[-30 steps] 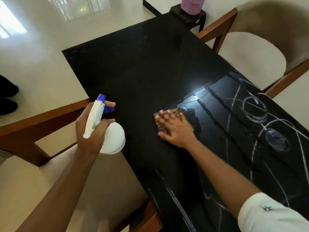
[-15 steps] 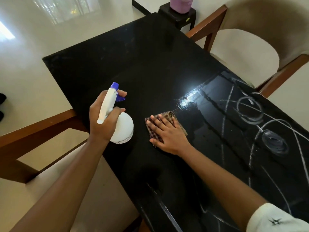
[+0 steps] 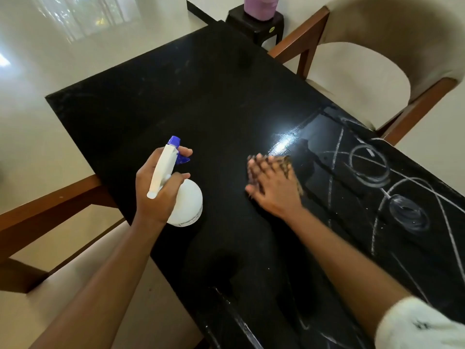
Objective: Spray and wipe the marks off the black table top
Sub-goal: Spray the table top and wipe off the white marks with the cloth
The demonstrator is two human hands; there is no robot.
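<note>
The black table top (image 3: 196, 96) runs from the far left to the near right. White chalk marks (image 3: 370, 170), circles and lines, cover its right part, and a wet patch shines beside them. My left hand (image 3: 156, 187) grips a white spray bottle (image 3: 187, 205) with a blue nozzle, held above the table's left side. My right hand (image 3: 273, 183) lies flat with straight fingers, pressing a checked brown cloth (image 3: 288, 163) onto the table near the wet patch. The hand is blurred and hides most of the cloth.
A beige chair with a wooden frame (image 3: 364, 79) stands at the table's right side. Another wooden chair (image 3: 50, 210) stands at the left edge below my left arm. A small black stool (image 3: 261, 25) holding a purple object (image 3: 260, 5) stands past the far corner.
My right hand slid the cloth left and then back right toward the wet patch. My left hand carried the spray bottle to the right, over the table.
</note>
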